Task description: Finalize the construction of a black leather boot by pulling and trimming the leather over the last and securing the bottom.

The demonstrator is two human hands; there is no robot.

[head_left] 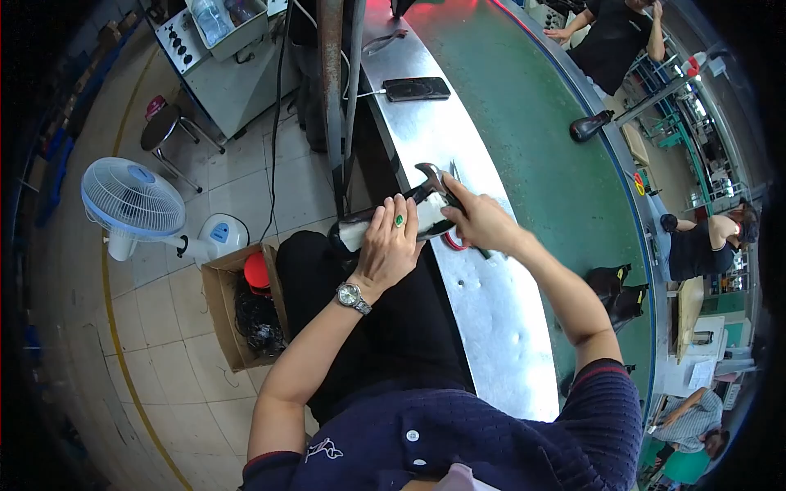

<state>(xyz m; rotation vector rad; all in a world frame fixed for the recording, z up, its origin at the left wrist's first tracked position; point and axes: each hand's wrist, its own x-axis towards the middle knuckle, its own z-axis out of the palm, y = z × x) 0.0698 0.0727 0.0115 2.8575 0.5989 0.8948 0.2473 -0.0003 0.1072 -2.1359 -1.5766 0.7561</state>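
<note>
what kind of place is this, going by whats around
Probably a footwear factory's production line: dark boots rest on a long green belt, people are along its far side, and the right hand holds a hammer.

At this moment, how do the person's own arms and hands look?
Short navy sleeves with red edging leave both forearms bare. The left hand wears a green-stoned ring and a silver metal wristwatch. No jewellery shows on the right hand.
</note>
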